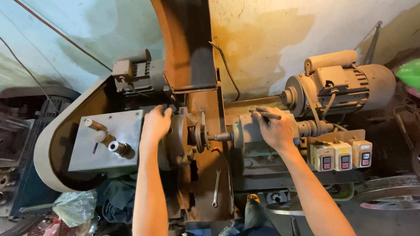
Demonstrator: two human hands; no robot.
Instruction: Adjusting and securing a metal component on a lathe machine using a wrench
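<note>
My left hand is curled over the top edge of the round grey chuck housing, fingers hooked behind its rim, so it is grasping the housing and nothing loose. My right hand lies palm-down on the grey tailstock body, fingers wrapped over the top, with a thin dark rod lying across my fingertips; I cannot tell whether I am pinching the rod or only touching it.

Between my hands the short shaft runs from the tailstock body to the small disc at the chuck face, and the two appear to meet there. To do this well, I judge that I should keep the left hand steady on the housing as a brace and let the right hand do the feeding, pushing straight along the shaft's line, not down. My fingers should stay on the outer casings, clear of the disc and shaft.

Further out, the three switch boxes with red buttons sit just beside my right wrist, within reach. The electric motor stands behind them against the wall. A spanner lies on the rusty bed below the shaft, well apart from both hands. Left of my left arm is the grey plate with its handle stubs.
</note>
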